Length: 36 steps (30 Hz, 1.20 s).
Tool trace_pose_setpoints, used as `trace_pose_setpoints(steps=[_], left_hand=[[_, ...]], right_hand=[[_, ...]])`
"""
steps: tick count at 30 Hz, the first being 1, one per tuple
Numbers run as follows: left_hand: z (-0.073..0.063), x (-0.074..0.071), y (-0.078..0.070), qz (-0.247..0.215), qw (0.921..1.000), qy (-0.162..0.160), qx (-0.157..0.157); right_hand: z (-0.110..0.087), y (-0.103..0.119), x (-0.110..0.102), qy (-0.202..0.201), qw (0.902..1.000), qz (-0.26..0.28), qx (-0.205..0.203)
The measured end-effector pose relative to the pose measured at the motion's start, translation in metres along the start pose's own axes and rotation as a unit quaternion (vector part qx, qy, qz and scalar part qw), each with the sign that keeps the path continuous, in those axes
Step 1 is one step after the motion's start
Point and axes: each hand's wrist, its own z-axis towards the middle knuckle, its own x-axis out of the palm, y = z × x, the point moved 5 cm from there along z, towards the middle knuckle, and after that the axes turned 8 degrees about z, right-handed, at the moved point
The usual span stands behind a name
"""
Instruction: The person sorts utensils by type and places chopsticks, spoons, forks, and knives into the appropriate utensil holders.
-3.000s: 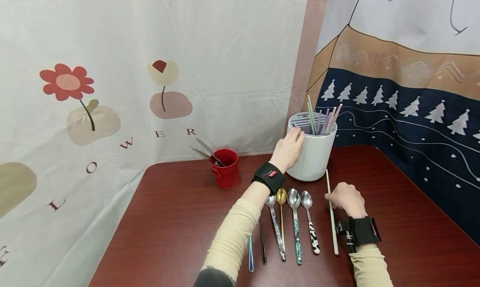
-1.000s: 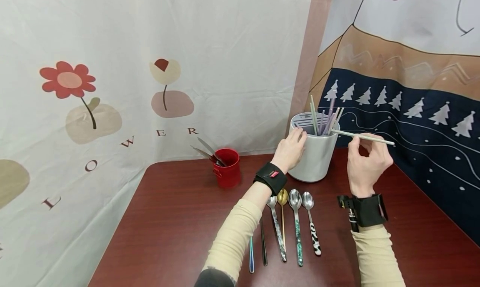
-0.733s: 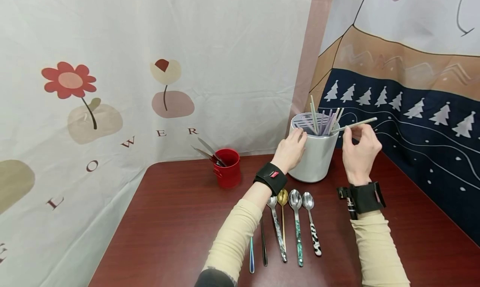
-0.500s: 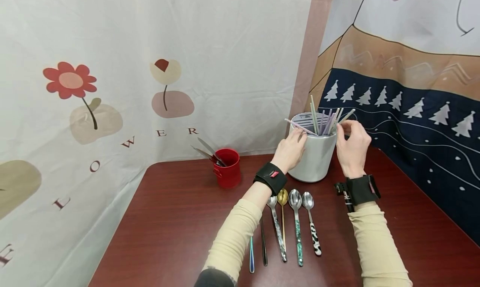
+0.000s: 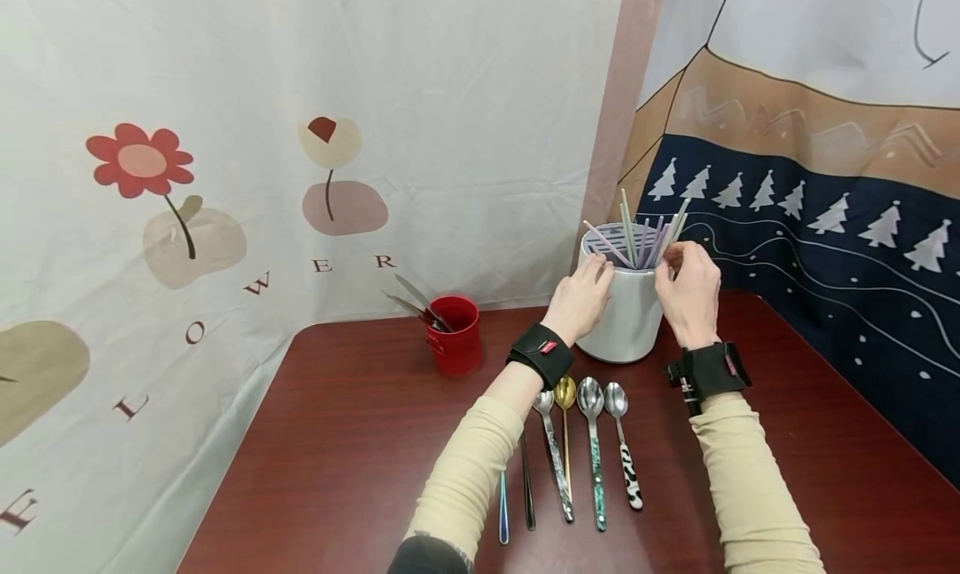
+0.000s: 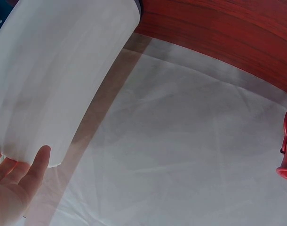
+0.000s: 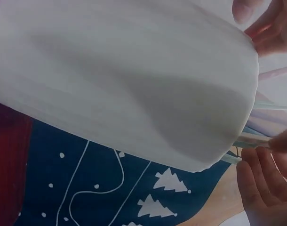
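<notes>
The white utensil holder point(image 5: 621, 320) stands upright at the table's back right, several pale green, purple and pink chopsticks point(image 5: 630, 232) leaning out of its top. My left hand point(image 5: 579, 297) grips its near left rim; in the left wrist view, part of the hand point(image 6: 14, 193) lies at the rim. At the right side of the rim, my right hand point(image 5: 688, 291) pinches a pale green chopstick point(image 5: 681, 216), which stands steeply with its lower end inside the holder. The right wrist view shows those fingers point(image 7: 263, 174) close to the rim, with the pinch partly cut off.
Several spoons lie in a row in front of the holder, among them a gold spoon point(image 5: 565, 395) and a cow-patterned one point(image 5: 630, 478). A red bucket point(image 5: 455, 349) with knives point(image 5: 416, 303) stands at the back left. Fabric backdrops point(image 5: 465, 141) hang behind the table point(image 5: 337, 449).
My right hand has lifted the pale green chopstick from the table, carried it to the holder and tipped it upright into it. A pink chopstick now leans left. My left hand stays on the rim.
</notes>
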Motion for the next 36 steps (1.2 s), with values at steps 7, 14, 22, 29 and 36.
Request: trace_pose_setpoints(steps=[7,14,22,29,36], left_hand=[[0.0,-0.001,0.0,-0.001,1.0,-0.003,-0.001],[-0.001,0.001,-0.001,-0.006,1.0,0.0,-0.001],[0.001,0.001,0.0,-0.002,1.0,0.003,0.001],[0.0,0.0,0.001,-0.002,1.0,-0.002,0.002],[0.0,0.0,0.001,0.002,1.0,-0.009,0.0]], right_hand=[[-0.005,0.006,0.004,-0.001,0.9999,0.006,0.01],[-0.008,0.015,0.007,-0.048,0.9986,0.017,-0.009],[-0.001,0.017,-0.001,-0.098,0.9937,0.053,0.011],[0.009,0.015,-0.002,-0.08,0.9955,0.049,-0.013],[0.015,0.0,0.005,-0.033,0.9993,0.009,0.012]])
